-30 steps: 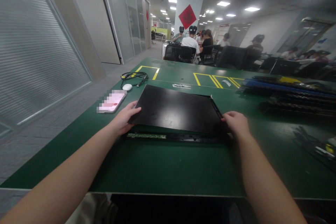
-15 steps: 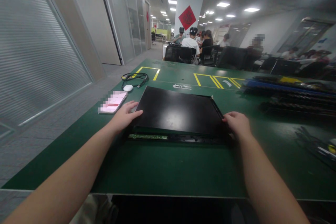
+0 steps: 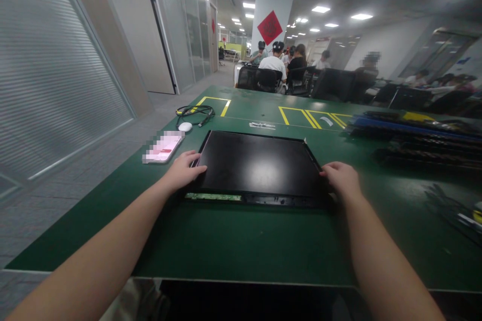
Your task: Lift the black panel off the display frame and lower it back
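A flat black screen panel [image 3: 259, 165] lies on the green table [image 3: 241, 241] in front of me, inside a black frame with a green circuit strip [image 3: 213, 196] along its near edge. My left hand [image 3: 183, 172] rests on the panel's near left corner, fingers stretched flat over the edge. Over at the near right corner, my right hand [image 3: 342, 178] lies with its fingers curled down over the edge. Neither hand lifts the panel; it sits level in the frame.
A phone [image 3: 162, 147] lies left of the panel, with a white mouse [image 3: 185, 126] and a coiled black cable [image 3: 196, 110] behind it. Stacked dark panels [image 3: 414, 135] fill the right side. Yellow tape marks cross the far table. Several people sit at chairs beyond.
The panel, tilted up at its near edge a second ago, has been lowered flat into the frame. Both hands stayed at its near corners.
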Available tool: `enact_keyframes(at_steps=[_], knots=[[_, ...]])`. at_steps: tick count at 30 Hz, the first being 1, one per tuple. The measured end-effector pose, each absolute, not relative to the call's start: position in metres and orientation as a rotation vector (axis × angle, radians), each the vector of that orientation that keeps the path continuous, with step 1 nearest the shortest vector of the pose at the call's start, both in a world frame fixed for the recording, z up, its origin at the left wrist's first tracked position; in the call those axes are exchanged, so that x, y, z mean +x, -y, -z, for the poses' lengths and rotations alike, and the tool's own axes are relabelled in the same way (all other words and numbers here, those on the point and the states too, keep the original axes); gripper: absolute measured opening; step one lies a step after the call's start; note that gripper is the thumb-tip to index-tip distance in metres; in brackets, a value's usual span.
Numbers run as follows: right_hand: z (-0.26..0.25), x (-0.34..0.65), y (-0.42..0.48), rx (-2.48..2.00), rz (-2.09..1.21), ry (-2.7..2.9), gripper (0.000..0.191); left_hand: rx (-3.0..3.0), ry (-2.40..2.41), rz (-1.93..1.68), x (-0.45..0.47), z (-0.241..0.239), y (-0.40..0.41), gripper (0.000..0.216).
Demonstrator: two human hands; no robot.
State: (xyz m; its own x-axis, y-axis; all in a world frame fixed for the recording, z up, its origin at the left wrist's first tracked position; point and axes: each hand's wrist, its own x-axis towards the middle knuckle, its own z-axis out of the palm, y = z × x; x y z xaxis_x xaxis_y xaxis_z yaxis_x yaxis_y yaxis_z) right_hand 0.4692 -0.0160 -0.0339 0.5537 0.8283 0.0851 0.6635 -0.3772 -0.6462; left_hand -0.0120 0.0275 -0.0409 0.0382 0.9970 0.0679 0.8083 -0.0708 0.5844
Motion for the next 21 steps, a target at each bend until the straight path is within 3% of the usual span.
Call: enact_keyframes(at_steps=[21], knots=[[0.0396, 0.4748, 0.0143, -2.065, -0.448, 1.077, 0.027, 1.950, -1.803, -0.665, -0.0124, 0.0426, -0.0273, 0.061]])
